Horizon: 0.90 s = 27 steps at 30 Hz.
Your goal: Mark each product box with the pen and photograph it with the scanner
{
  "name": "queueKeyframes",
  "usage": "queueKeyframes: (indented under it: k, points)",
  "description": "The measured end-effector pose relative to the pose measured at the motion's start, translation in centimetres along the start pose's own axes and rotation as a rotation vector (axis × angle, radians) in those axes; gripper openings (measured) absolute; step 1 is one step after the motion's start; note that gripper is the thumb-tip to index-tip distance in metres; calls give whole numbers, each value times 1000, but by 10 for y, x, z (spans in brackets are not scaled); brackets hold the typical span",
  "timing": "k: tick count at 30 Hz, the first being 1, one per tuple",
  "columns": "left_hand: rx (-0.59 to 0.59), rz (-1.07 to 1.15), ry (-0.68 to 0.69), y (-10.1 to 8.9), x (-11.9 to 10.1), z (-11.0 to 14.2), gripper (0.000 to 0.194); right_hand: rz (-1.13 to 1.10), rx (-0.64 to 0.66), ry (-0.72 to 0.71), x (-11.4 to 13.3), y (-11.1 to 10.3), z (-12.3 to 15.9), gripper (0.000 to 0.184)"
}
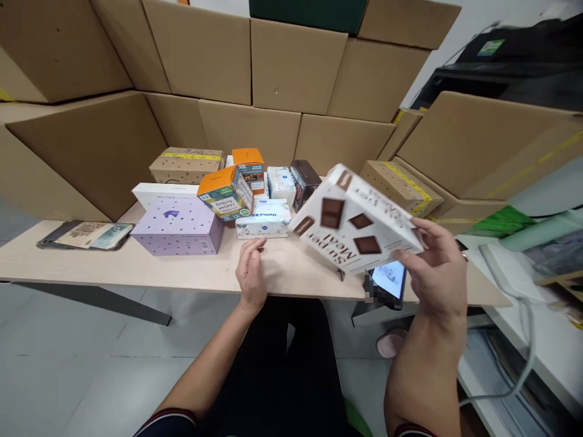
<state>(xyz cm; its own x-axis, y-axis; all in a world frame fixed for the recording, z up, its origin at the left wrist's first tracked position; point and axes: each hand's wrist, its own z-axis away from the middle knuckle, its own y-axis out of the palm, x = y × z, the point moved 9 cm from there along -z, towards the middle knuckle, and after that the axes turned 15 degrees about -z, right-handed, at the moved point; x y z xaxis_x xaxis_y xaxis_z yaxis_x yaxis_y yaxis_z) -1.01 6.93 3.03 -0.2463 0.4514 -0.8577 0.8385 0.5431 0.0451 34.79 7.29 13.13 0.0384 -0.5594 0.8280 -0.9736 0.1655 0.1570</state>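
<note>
My right hand [439, 261] grips a white box with brown chocolate pictures [350, 227] by its right end, thumb in front and fingers over the top edge. The box is tilted in the air above the table's right half; "Super Meal" is printed on it. Below my hand, a phone with a lit screen [388, 280] is partly hidden by the box. My left hand [251, 273] is at the table's front edge, empty, its fingers loosely bent. Just beyond it is a white tissue pack [263, 227], with a lilac box [177, 227] to its left.
Orange-topped boxes [225, 194], a second tissue pack [281, 182] and a dark brown box [304, 182] stand behind. Banknotes on a dark case [86, 235] lie at the left. Cardboard boxes [186, 164] sit at the back, and cardboard walls [273, 133] surround the wooden table [291, 270].
</note>
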Motion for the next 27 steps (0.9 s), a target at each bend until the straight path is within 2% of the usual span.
queueKeyframes:
  k: [2,4,7,9,13,19,22,25,27]
  points:
    - [-78,25,-26,-13,8,-6,36,-34,140,68,-9,24,11,56]
    - [-96,12,-15,-23,10,-11,41,-24,268,126,-22,49,20,55]
    - [6,-8,-8,-25,12,-17,51,-12,394,232,-50,77,28,56]
    - [114,2,-32,-20,14,-18,57,-75,407,293,-66,87,31,61]
    - [239,22,-52,-11,16,-17,59,-202,348,350,-86,90,43,70]
    - [307,139,-137,-6,30,-14,65,-109,354,422,-111,87,80,72]
    - [304,152,-122,-7,26,-14,61,-57,315,366,-106,80,82,68]
    - [312,130,-98,-8,17,-14,58,1,245,301,-88,66,76,60]
    - [305,75,-90,-10,11,-14,59,47,241,309,-75,60,74,56]
